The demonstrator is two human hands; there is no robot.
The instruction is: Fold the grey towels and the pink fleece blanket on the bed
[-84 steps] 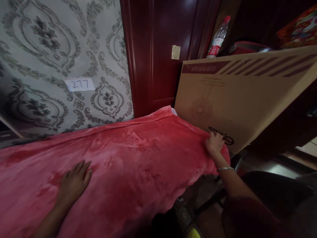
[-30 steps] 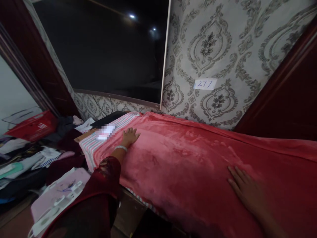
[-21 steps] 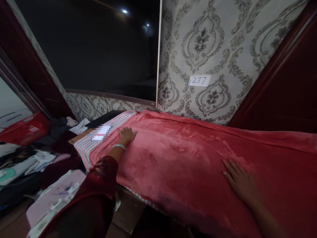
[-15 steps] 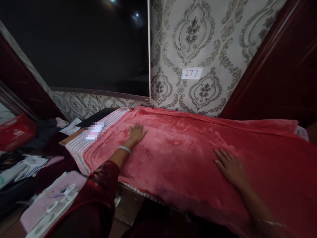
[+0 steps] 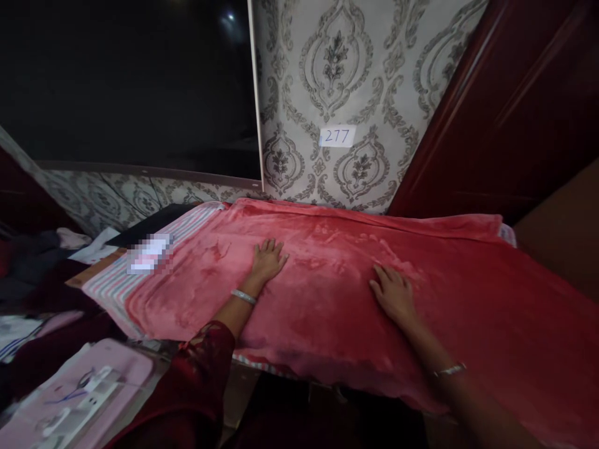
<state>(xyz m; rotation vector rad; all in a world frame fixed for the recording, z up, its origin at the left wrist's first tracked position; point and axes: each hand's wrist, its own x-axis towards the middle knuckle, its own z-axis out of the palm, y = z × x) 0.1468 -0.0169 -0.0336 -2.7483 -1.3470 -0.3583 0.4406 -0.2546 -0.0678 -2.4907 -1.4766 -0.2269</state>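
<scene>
A plush red blanket [image 5: 322, 312] is spread over the table, with a ridge of doubled cloth along its back edge near the wall. My left hand [image 5: 268, 260] lies on the blanket left of its middle, palm down, fingers spread. Further right, my right hand [image 5: 394, 293] rests on the same cloth with its fingers apart. Neither hand grips the fabric. Under the blanket's left end shows a striped cloth [image 5: 110, 284], bearing a blurred-out light patch [image 5: 150, 254]. Faint rub marks show in the pile between and beyond the hands.
A large dark television [image 5: 140, 87] hangs on the patterned wall, beside a paper label [image 5: 337, 135] reading 277. To the right stands a dark red door [image 5: 491, 125]. At lower left are a white power strip [image 5: 79, 411] on a pink surface [image 5: 126, 365] and piled clothes [image 5: 42, 349].
The view has shifted right. My left hand has slid rightward over the blanket, and my right hand has come slightly closer to it. Both remain flat on the cloth.
</scene>
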